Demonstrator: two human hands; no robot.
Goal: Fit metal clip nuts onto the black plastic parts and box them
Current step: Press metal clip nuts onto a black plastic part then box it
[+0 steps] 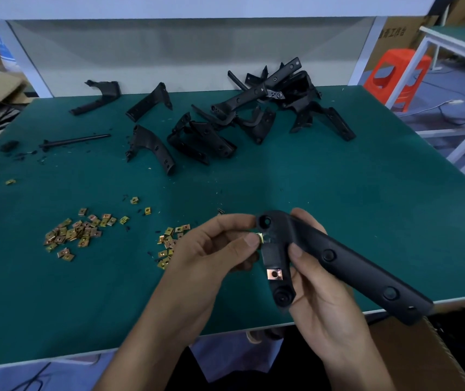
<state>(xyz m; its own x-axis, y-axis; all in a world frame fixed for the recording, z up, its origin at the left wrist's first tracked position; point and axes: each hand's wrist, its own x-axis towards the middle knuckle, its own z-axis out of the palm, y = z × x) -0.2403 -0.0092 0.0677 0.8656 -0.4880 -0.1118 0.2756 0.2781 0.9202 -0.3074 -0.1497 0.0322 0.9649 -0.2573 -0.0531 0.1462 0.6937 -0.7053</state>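
My right hand (314, 289) grips a long black plastic part (344, 263) just above the table's near edge. One metal clip nut (274, 274) sits on the part's short arm. My left hand (214, 249) pinches a second clip nut (259, 237) between thumb and forefinger and holds it against the part's edge near its top hole. Loose clip nuts lie in a left pile (74, 232) and a smaller pile (169, 244) partly hidden by my left hand.
Several black plastic parts (254, 114) lie heaped at the back of the green table (338, 198). A thin black rod (76, 141) and plastic scraps lie at the left. A cardboard box (412, 359) stands below the table's near right edge. An orange stool (398, 77) stands beyond the table.
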